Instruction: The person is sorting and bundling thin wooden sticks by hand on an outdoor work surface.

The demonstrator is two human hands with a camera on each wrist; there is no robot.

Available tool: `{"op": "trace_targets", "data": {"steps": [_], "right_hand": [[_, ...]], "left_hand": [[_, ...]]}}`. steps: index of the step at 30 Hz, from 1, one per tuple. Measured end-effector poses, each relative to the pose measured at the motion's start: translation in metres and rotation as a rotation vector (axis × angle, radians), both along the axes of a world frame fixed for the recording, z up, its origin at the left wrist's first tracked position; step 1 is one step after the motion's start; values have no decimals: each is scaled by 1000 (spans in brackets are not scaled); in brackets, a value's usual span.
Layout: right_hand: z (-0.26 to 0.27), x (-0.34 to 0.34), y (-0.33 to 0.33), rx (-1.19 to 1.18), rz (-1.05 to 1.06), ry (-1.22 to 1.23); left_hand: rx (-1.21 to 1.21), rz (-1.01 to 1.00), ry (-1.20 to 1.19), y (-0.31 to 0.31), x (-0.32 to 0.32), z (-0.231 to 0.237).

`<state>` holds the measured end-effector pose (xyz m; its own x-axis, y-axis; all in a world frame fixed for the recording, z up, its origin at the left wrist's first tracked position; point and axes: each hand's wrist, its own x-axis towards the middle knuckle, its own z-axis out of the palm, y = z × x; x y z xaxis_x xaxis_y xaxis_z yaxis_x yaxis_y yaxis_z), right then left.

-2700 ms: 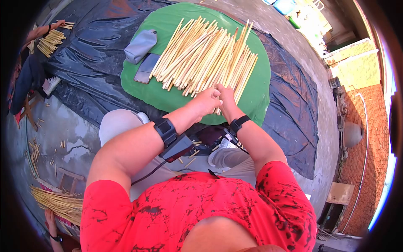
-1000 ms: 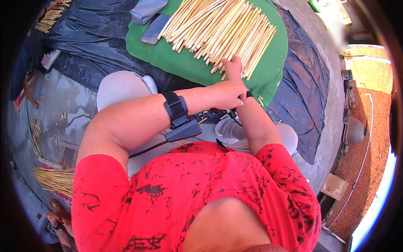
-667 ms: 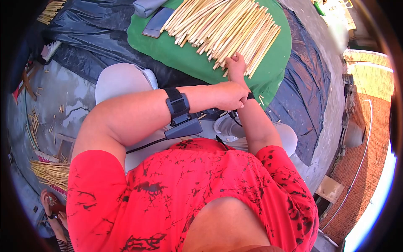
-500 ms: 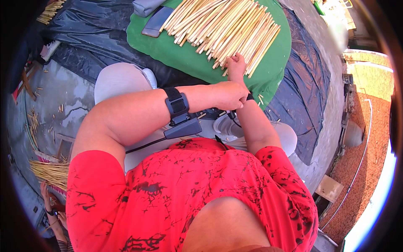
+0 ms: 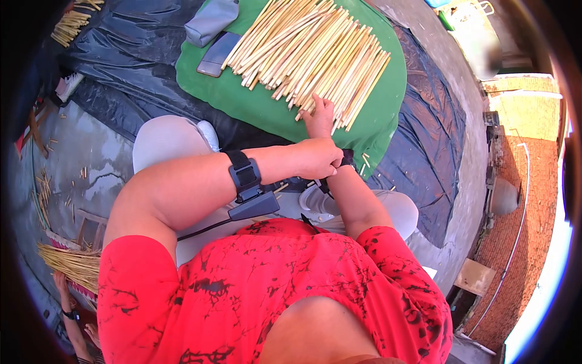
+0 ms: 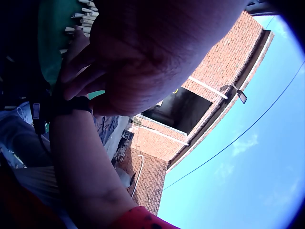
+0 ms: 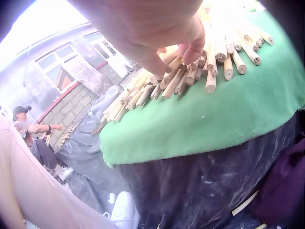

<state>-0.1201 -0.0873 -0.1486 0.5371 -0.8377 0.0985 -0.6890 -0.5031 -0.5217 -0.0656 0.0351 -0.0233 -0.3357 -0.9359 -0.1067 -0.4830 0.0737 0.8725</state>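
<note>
My left hand [image 5: 321, 159] crosses over to my right wrist, its fingers curled at the black wrist strap [image 6: 71, 106]. Dark shadow hides part of that grip in the left wrist view. My right hand [image 5: 320, 118] is at the near ends of a wide pile of pale sticks [image 5: 315, 51], thumb and forefinger spread apart. Close up, the fingertips of this right hand [image 7: 174, 55] touch stick ends [image 7: 209, 83]. The sticks lie side by side, some crossing on top, on a green cloth [image 7: 190, 129].
A dark phone [image 5: 218, 54] and a grey pouch [image 5: 211, 23] lie left of the pile. Black plastic sheeting [image 5: 133, 67] surrounds the green cloth. People with other stick bundles [image 5: 73, 262] are at the far left. A brick wall [image 5: 533, 200] stands right.
My left hand has gone from beside the right hand to the right wrist, where it stays. The right thumb and forefinger are now farther apart. The head view has shifted slightly.
</note>
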Motion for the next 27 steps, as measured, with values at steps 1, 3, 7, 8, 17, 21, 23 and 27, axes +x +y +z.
{"op": "trace_targets", "data": {"steps": [1,3,7,8,17,21,23,27], "right_hand": [[-1,0,-1,5,-1,-16],[-3,0,-2,-20,-7,-32],[-5,2,-3,-8,-28,-24],[-3,1,-3,18,-28,-22],[-7,17,-33,-213,177,221],[-10,16,-40,-160,212,285],[-10,16,-39,-189,203,297],[-5,16,-35,-208,203,286]], "left_hand": [[0,-4,-7,1,1,4],[-16,-9,4,1,2,5],[-21,-11,12,1,2,4],[-21,-3,16,1,1,4],[-5,13,8,0,1,0],[-15,13,4,-1,1,-2],[-9,8,15,0,2,1],[-19,12,9,1,0,-1]]}}
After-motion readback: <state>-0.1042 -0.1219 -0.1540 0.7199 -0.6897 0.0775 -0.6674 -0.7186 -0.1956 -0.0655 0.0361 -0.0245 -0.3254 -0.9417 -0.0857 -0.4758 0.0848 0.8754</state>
